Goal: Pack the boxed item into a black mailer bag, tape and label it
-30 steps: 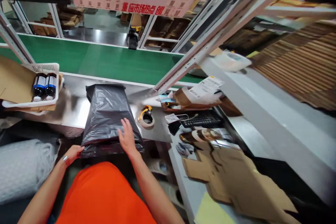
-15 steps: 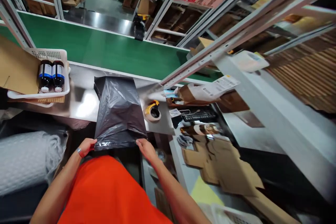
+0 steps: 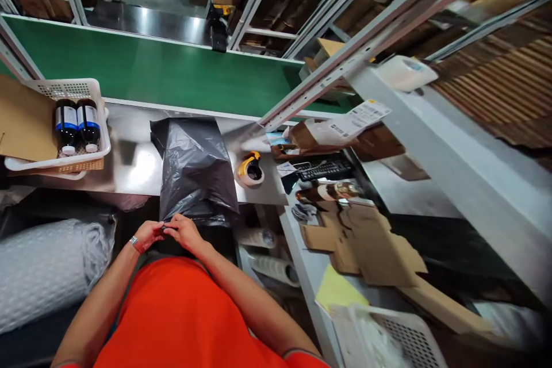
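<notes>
Hands first: your left hand and right hand are pulled in close to your stomach, fingertips meeting at the near edge of the black poly bag. Both look like they're pinching that near lip of the bag between finger and thumb, though honestly the fingertips are small and bunched together, so how firm the grip is you can't really tell. There's a band on your left wrist.

The bag itself lies flat on the steel table, long way running away from you, its near end hanging over the table edge right where your hands are. It's crinkled and bulging a bit in the middle.

Just right of the bag sits a tape dispenser with a yellow handle, close but not touching. Off to the left, a white basket holds two dark bottles with blue labels, standing side by side. Behind the table runs the green conveyor belt. Down at your left is a roll of bubble wrap, and on the right there's flattened cardboard spread on a side bench, past a keyboard.
</notes>
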A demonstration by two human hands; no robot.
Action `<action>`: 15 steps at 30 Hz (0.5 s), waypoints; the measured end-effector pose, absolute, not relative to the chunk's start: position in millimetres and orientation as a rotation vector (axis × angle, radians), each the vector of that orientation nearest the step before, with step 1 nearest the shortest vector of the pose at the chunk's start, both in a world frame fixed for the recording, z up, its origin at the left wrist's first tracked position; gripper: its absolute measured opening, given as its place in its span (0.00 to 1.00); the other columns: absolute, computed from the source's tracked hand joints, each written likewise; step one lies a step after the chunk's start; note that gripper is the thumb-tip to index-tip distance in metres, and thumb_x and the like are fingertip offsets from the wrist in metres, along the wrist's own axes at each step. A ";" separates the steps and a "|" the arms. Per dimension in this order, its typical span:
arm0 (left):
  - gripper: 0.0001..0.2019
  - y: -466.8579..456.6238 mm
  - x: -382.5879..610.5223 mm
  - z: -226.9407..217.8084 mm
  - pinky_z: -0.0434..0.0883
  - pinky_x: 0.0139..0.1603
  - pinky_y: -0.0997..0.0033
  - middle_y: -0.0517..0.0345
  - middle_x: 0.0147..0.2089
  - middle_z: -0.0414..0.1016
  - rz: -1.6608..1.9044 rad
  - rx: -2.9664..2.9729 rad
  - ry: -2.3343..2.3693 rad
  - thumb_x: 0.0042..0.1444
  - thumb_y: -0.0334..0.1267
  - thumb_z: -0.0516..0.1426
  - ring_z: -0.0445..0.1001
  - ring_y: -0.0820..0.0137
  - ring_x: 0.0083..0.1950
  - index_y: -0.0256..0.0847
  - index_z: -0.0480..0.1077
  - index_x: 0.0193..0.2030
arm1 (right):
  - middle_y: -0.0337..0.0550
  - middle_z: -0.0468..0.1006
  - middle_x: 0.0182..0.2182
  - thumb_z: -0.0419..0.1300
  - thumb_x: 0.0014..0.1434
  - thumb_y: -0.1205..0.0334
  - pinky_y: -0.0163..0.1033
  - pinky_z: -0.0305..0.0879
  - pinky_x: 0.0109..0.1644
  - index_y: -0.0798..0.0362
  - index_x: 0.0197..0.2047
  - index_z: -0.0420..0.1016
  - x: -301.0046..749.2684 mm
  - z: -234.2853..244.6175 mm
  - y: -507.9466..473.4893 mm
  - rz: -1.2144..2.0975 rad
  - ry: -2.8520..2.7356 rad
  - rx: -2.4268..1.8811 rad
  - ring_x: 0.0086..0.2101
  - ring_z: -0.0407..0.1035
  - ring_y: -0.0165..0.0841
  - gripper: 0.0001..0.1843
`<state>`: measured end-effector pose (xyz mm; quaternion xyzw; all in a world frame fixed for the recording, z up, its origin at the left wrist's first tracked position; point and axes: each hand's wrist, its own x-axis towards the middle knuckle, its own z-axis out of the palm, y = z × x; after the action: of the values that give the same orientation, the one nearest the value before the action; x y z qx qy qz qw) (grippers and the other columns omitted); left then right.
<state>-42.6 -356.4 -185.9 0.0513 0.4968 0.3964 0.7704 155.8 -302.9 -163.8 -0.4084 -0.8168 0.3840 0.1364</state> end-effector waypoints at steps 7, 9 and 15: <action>0.13 -351.9 -36.2 -163.1 0.73 0.38 0.69 0.53 0.27 0.81 0.890 0.112 1.248 0.50 0.37 0.76 0.77 0.69 0.30 0.36 0.77 0.26 | 0.45 0.82 0.39 0.65 0.72 0.58 0.37 0.70 0.43 0.50 0.43 0.90 162.5 -150.4 -307.8 1.106 -2.276 -0.868 0.38 0.75 0.33 0.11; 0.13 -351.7 -36.3 -154.7 0.72 0.36 0.69 0.53 0.26 0.81 0.879 0.135 1.295 0.50 0.37 0.75 0.77 0.69 0.29 0.36 0.77 0.26 | 0.45 0.82 0.39 0.65 0.72 0.57 0.38 0.72 0.46 0.51 0.41 0.88 176.7 -143.5 -312.9 1.189 -2.173 -0.886 0.40 0.76 0.35 0.11; 0.13 -350.9 -44.0 -130.7 0.73 0.38 0.69 0.54 0.28 0.82 0.824 0.269 1.406 0.48 0.42 0.74 0.80 0.64 0.32 0.37 0.80 0.29 | 0.40 0.84 0.31 0.65 0.66 0.52 0.40 0.72 0.43 0.50 0.37 0.86 312.9 -130.3 -343.8 1.466 -1.750 -1.344 0.34 0.76 0.35 0.13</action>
<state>-44.0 -350.9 -130.7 0.1199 0.6257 0.3669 0.6779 312.9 -343.8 -130.3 -0.4920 -0.6406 0.5367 0.2438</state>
